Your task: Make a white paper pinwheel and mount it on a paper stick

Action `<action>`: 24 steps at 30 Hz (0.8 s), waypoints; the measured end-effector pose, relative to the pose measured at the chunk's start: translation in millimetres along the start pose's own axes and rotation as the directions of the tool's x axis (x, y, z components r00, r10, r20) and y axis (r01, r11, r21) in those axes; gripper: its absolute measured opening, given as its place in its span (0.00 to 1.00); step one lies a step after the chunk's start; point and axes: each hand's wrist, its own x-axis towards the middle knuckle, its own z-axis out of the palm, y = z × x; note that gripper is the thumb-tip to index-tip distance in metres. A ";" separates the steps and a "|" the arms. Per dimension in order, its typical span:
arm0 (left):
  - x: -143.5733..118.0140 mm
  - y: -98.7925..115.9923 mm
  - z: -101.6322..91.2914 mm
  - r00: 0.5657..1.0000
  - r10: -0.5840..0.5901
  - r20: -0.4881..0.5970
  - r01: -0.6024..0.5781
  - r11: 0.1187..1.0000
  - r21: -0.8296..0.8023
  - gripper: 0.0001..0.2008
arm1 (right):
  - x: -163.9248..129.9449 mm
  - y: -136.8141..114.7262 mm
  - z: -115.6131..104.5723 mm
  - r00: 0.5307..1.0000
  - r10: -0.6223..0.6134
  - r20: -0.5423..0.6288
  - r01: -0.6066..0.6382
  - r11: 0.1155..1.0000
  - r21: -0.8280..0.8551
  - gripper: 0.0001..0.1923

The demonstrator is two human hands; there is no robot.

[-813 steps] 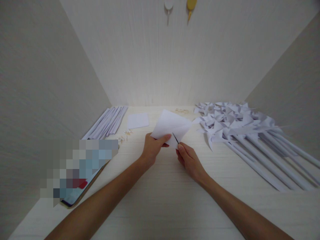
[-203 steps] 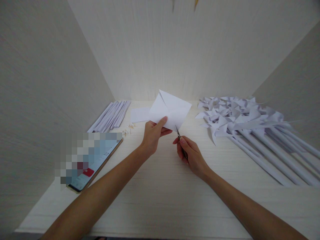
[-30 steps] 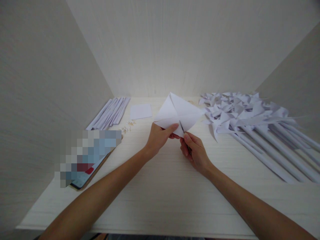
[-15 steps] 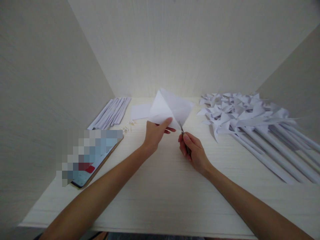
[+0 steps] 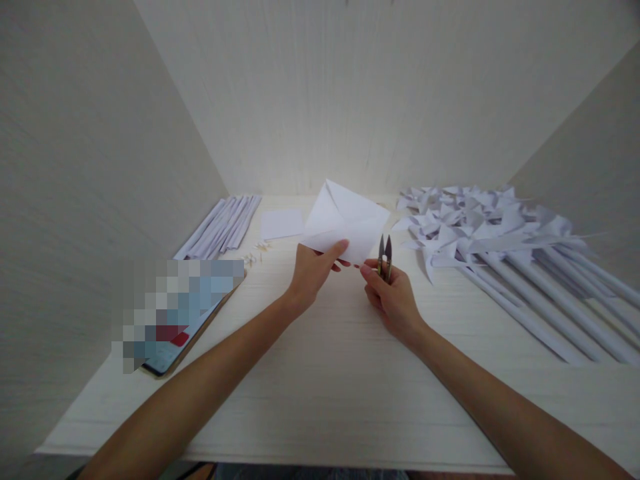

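Observation:
Between its thumb and fingers, my left hand (image 5: pixel 313 270) pinches a white square of paper (image 5: pixel 345 217) by its near edge, tilted up above the table. Creases run across the sheet toward its middle. My right hand (image 5: pixel 393 290) is closed around small thread snips (image 5: pixel 385 255), whose two pointed blades stick up, slightly apart. Its thumb and index fingertip are close to the near right corner of the sheet; whether they touch it I cannot tell.
At left lies a bundle of rolled paper sticks (image 5: pixel 220 227), with a partly blurred phone (image 5: pixel 195 327) nearer me. Small pale pins (image 5: pixel 256 253) and a stack of paper squares (image 5: pixel 281 223) lie behind. Several paper pinwheels (image 5: pixel 480 230) on paper sticks are heaped at right. Walls enclose the table (image 5: pixel 320 400).
The snips have come out of the sheet's near corner and now point upward in my right hand, which has shifted slightly right. My left hand still holds the paper, turned a little.

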 end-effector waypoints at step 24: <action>10.5 -1.5 -10.4 0.983 -0.177 0.052 0.183 0.970 -0.162 0.16 | 0.6 0.6 -2.8 0.999 -0.023 0.039 0.023 1.000 -0.005 0.07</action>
